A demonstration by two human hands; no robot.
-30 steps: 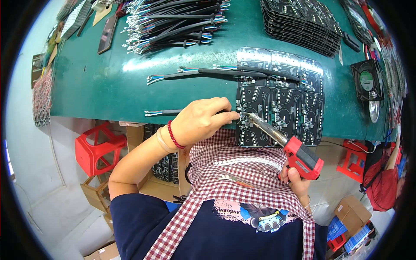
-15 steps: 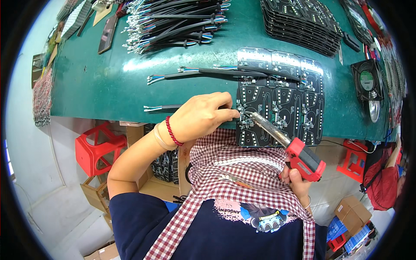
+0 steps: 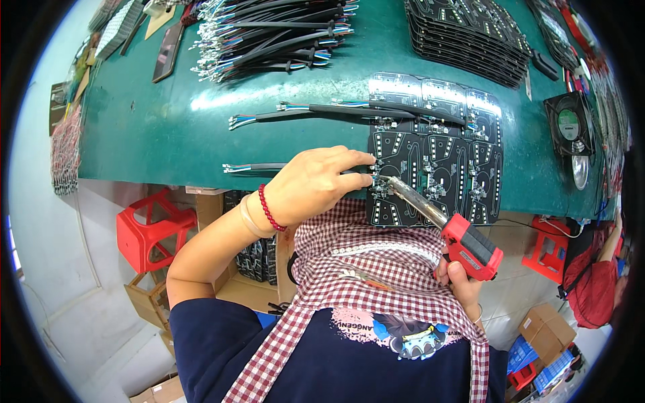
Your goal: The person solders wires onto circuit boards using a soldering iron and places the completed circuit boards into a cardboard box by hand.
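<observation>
My left hand (image 3: pixel 316 185) is at the left edge of a black circuit board panel (image 3: pixel 440 151). Its thumb and index fingertips pinch the wire end of a black-sleeved cable (image 3: pixel 259 166), whose other end sticks out to the left past the hand. The wires between the fingertips are mostly hidden. In my right hand (image 3: pixel 460 281) is a red and black soldering iron (image 3: pixel 470 245), held by its handle. The iron's tip meets the board's solder points close beside my left fingertips; exact contact is too small to tell. Two more black-sleeved cables (image 3: pixel 349 111) lie across the panel's far part.
At the back lie a pile of black cables (image 3: pixel 282 33) and a stack of circuit boards (image 3: pixel 467 40). A small fan (image 3: pixel 570 124) stands at the right of the green table (image 3: pixel 161 134). A phone (image 3: pixel 168 52) lies far left. Red stools (image 3: pixel 154 228) stand below the table.
My left index finger has straightened toward the board and sits a little apart from the thumb. The soldering iron has shifted very slightly left.
</observation>
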